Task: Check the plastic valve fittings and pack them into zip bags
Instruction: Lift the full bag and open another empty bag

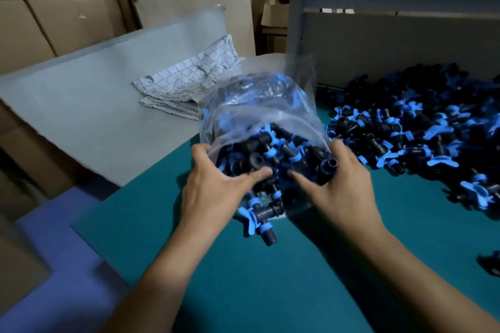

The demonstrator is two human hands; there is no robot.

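Holding zip bag [259, 116] mouth between left hand [213, 186], right hand [341, 184], fittings [259, 213] spilling

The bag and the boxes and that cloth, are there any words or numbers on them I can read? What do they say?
No words or numbers can be read anywhere.
zip bag: clear plastic, no print to be seen.
valve fittings: black and blue, no marks readable.
folded cloth: a grid pattern with small dark shapes, too blurred to tell whether any are letters.
cardboard boxes: plain brown, no labels visible.
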